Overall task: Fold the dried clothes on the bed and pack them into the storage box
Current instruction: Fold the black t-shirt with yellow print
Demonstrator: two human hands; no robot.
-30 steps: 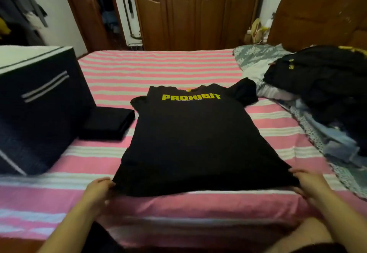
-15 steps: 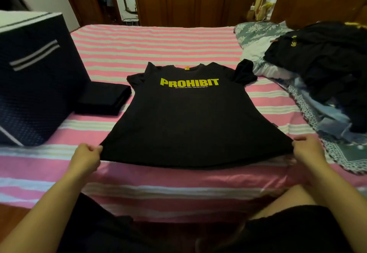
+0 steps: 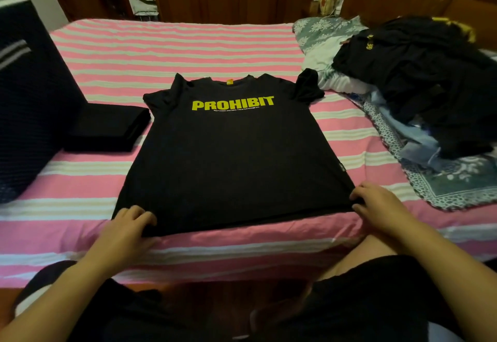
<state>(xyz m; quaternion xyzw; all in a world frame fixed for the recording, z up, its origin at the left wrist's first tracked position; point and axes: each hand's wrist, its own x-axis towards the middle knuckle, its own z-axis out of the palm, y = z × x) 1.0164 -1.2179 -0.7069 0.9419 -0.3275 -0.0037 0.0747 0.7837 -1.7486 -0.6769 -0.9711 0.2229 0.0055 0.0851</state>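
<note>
We see one black T-shirt [image 3: 231, 153] spread flat, front up, in the middle of the bed [image 3: 172, 46], yellow lettering across its chest. Our left hand [image 3: 129, 227] pinches the hem's left corner with curled fingers [image 3: 146, 216]; our right hand [image 3: 376, 204] grips the right corner the same way. One folded black garment [image 3: 107, 129] lies just left of the shirt, touching the one dark storage box [image 3: 29, 105]. One heap of unfolded clothes [image 3: 419, 83] sits at the right, on a patterned blanket [image 3: 457, 180].
</note>
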